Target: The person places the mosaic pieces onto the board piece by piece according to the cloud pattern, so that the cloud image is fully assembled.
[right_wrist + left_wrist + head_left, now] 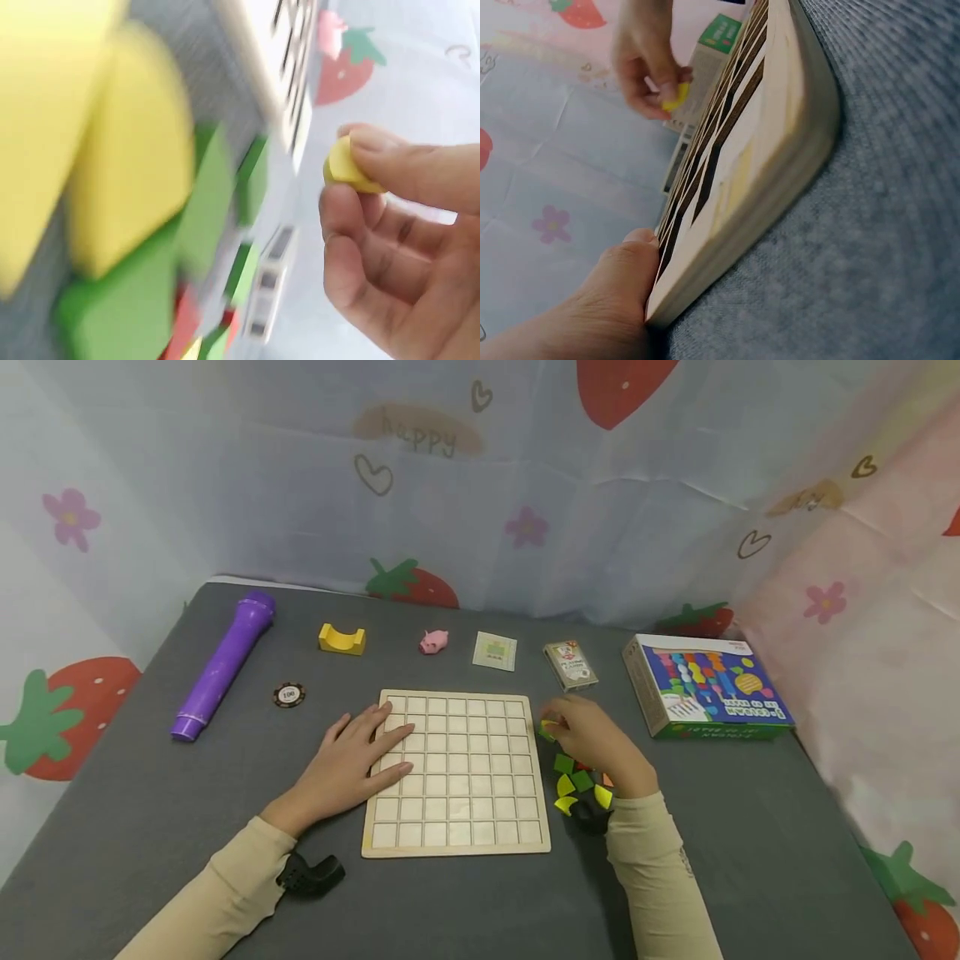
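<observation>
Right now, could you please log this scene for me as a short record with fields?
Left hand: left hand rests flat on the wooden grid board, at its left edge
Right hand: right hand pinches a small yellow piece beside the board's right edge
Board cells: all bare
Loose pieces: green and yellow pieces piled under the right wrist
Back row: purple tube, yellow block, pink pig, card box, game box

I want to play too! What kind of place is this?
Probably a play table at home: a wooden grid board, coloured puzzle pieces, a toy box, and strawberry-print cloth hung behind.
</observation>
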Available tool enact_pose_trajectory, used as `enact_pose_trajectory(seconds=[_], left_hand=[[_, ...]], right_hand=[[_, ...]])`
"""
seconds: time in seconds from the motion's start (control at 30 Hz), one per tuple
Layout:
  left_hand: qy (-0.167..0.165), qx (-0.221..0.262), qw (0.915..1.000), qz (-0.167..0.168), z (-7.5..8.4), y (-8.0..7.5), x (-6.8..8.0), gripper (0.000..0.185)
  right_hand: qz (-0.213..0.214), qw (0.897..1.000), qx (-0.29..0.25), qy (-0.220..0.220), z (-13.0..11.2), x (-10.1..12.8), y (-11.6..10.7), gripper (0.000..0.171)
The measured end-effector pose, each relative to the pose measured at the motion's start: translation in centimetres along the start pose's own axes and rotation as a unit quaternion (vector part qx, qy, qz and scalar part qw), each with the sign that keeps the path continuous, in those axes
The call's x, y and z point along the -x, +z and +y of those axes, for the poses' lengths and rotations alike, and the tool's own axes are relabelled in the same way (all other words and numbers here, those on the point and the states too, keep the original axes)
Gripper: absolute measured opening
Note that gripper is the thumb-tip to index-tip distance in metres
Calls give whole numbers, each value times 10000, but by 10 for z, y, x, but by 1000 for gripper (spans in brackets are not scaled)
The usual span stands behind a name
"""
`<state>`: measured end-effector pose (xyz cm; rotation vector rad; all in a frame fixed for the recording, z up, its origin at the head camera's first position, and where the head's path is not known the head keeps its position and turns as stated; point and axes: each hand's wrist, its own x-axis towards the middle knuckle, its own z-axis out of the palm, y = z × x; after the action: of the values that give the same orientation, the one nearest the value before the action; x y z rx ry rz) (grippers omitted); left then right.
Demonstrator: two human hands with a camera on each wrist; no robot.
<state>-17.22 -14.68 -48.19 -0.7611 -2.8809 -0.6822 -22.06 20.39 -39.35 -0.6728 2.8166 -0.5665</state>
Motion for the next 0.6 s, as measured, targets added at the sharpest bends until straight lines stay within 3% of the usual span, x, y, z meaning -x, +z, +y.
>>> enact_pose_trajectory(seconds=[0.2, 0.6], left_hand=[[31, 68, 10000, 26, 0, -1, 0, 60], [11, 13, 10000, -81, 0, -4, 0, 63]], right_hand=[[87, 9988, -238, -411, -24, -19, 1, 16], [-309, 9942, -737, -714, -62, -71, 23, 3]])
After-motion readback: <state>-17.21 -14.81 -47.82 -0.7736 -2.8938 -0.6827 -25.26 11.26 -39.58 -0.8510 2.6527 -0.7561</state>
